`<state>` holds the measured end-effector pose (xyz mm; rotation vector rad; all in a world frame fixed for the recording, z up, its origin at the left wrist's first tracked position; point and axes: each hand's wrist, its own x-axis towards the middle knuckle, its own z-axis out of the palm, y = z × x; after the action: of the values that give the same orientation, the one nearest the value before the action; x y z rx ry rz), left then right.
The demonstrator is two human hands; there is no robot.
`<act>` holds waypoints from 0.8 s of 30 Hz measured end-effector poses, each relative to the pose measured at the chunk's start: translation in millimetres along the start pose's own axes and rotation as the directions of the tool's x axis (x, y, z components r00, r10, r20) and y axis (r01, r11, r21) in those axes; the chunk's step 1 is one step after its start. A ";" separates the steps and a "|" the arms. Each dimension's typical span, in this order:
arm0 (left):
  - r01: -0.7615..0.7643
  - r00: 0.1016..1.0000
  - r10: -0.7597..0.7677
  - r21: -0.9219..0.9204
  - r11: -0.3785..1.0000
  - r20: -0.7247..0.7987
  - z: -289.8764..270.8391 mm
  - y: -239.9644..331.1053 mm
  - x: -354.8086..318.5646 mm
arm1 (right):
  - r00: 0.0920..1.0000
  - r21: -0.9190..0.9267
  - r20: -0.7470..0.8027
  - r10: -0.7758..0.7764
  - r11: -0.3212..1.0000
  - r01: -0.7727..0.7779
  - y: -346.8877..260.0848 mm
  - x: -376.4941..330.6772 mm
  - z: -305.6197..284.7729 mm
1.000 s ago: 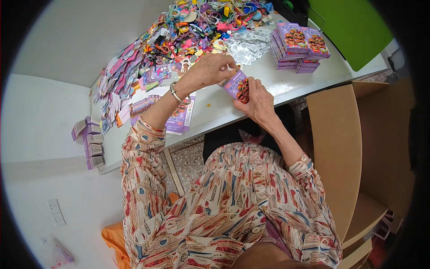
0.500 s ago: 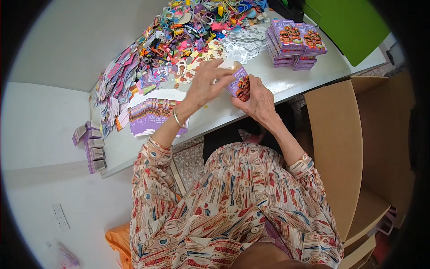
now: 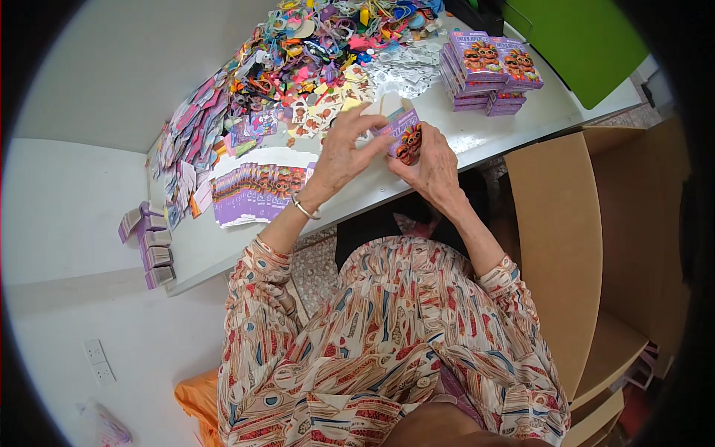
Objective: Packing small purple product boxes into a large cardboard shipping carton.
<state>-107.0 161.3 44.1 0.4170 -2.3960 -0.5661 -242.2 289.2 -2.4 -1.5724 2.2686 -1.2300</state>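
A small purple printed box (image 3: 403, 135) is held above the white table (image 3: 491, 134) by both hands. My left hand (image 3: 344, 153) grips its left side with the fingers curled over the top flap. My right hand (image 3: 433, 165) supports it from below and from the right. A silver bracelet circles my left wrist. A fanned row of flat purple boxes (image 3: 257, 194) lies on the table just left of my left hand.
A heap of colourful small toys and printed cards (image 3: 313, 59) covers the back of the table. Stacks of finished purple boxes (image 3: 488, 71) stand at the right. More flat boxes (image 3: 149, 242) hang off the left end. A large open cardboard carton (image 3: 588, 246) stands to my right.
My left hand came back from the heap to the purple box and now grips it. The view has shifted, so the table sits lower and closer.
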 end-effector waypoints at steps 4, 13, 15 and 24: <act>0.226 0.953 -0.181 -0.174 0.958 0.243 -5.0 2.2 6.4 | 1.000 0.010 -0.005 0.005 1.000 -0.005 0.7 -1.5 -0.1; 0.426 0.904 -0.408 -0.354 0.833 0.127 -8.0 16.8 27.7 | 0.997 -0.065 -0.046 -0.062 0.996 0.059 -3.6 -4.5 -0.8; 0.456 0.889 -0.413 -0.299 0.838 0.198 -7.1 12.5 31.1 | 0.996 -0.083 -0.042 -0.084 0.993 0.080 -3.0 -5.6 0.1; 0.112 0.983 -0.143 -0.245 0.963 -0.112 3.0 23.0 20.8 | 0.997 -0.048 -0.026 -0.074 0.996 0.073 1.1 -5.6 -0.3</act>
<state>-128.0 173.0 63.8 0.4897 -2.1565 -0.8482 -240.6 294.2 -4.8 -1.6792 2.2925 -1.2324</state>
